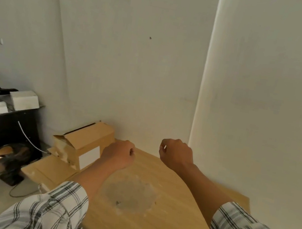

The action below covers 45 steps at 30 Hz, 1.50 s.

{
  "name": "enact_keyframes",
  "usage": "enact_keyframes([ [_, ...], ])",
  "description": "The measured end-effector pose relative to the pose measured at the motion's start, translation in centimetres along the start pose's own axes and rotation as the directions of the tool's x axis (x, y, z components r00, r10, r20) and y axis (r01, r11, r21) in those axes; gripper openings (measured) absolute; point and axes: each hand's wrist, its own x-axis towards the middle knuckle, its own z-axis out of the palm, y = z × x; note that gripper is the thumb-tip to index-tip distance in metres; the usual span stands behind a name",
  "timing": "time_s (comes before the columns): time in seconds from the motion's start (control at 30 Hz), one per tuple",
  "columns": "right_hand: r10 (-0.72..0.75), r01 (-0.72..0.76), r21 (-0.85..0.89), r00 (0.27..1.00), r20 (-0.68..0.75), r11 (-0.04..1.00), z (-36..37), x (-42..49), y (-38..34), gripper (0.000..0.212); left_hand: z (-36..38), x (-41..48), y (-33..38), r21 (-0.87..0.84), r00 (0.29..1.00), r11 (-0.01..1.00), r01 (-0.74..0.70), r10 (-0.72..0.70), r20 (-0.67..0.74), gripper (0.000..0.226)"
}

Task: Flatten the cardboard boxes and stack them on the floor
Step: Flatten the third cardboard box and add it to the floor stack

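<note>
A cardboard box (84, 141) with a white label and loose flaps rests on the floor against the wall, on top of a flat piece of cardboard (48, 170). My left hand (119, 156) hovers just right of the box, fingers curled shut, holding nothing. My right hand (176, 153) is raised over the far edge of the wooden table (157, 228), also closed in a loose fist with nothing in it. Both forearms, in plaid sleeves, reach forward over the table.
The table has a grey round stain (129, 194) in its middle. A dark desk (4, 122) with white boxes and clutter stands at the left. A fan (3, 159) lies on the floor beside the cardboard. White walls close in behind and to the right.
</note>
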Motion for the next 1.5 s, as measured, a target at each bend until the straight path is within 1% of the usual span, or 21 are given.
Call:
enact_keyframes([
  [0.23, 0.004, -0.005, 0.045, 1.0, 0.021, 0.999, 6.9, 11.9, -9.4, 0.024, -1.8, 10.9, -12.2, -0.01, 1.0, 1.0, 0.01, -0.01, 0.008, 0.017],
  [0.4, 0.036, -0.037, 0.029, 0.998, 0.042, 0.999, 12.3, 18.1, -14.8, 0.024, -1.4, 17.6, -19.9, -0.043, 1.0, 0.999, -0.012, 0.013, 0.026, 0.018],
  [0.63, 0.188, -0.189, 0.008, 0.98, 0.062, 0.982, 22.0, 25.3, -22.7, 0.025, 0.1, 27.6, -32.0, -0.016, 0.992, 0.994, -0.104, 0.105, 0.072, 0.016],
  [0.8, 0.335, -0.336, -0.003, 0.935, 0.116, 0.942, 27.6, 28.8, -28.9, 0.025, 0.4, 32.6, -40.8, -0.01, 0.973, 0.989, -0.147, 0.146, 0.179, 0.014],
  [0.9, 0.372, -0.371, -0.039, 0.915, 0.159, 0.928, 30.2, 30.0, -32.2, 0.025, 0.7, 34.8, -45.5, -0.016, 0.961, 0.988, -0.153, 0.152, 0.229, 0.015],
  [0.97, 0.381, -0.373, -0.074, 0.908, 0.174, 0.925, 31.7, 30.8, -34.0, 0.026, 1.3, 36.0, -48.1, -0.029, 0.952, 0.989, -0.148, 0.151, 0.267, 0.02],
  [1.07, 0.401, -0.39, -0.092, 0.893, 0.204, 0.916, 34.0, 31.9, -35.9, 0.027, 2.5, 37.5, -50.9, -0.037, 0.938, 0.99, -0.135, 0.14, 0.318, 0.03],
  [1.2, 0.411, -0.399, -0.097, 0.882, 0.23, 0.912, 36.6, 33.2, -37.5, 0.031, 4.1, 38.4, -52.2, -0.034, 0.921, 0.991, -0.128, 0.132, 0.366, 0.046],
  [1.3, 0.431, -0.42, -0.098, 0.867, 0.249, 0.902, 38.6, 34.0, -38.7, 0.042, 5.4, 38.3, -52.6, -0.029, 0.916, 0.992, -0.121, 0.123, 0.382, 0.059],
  [1.4, 0.473, -0.463, -0.105, 0.838, 0.271, 0.88, 40.3, 34.3, -39.6, 0.054, 6.7, 38.1, -52.4, 0.002, 0.913, 0.992, -0.126, 0.115, 0.39, 0.063],
  [1.5, 0.51, -0.494, -0.134, 0.805, 0.303, 0.859, 41.8, 34.8, -40.6, 0.059, 7.8, 39.0, -52.8, 0.009, 0.913, 0.99, -0.144, 0.129, 0.387, 0.062],
])
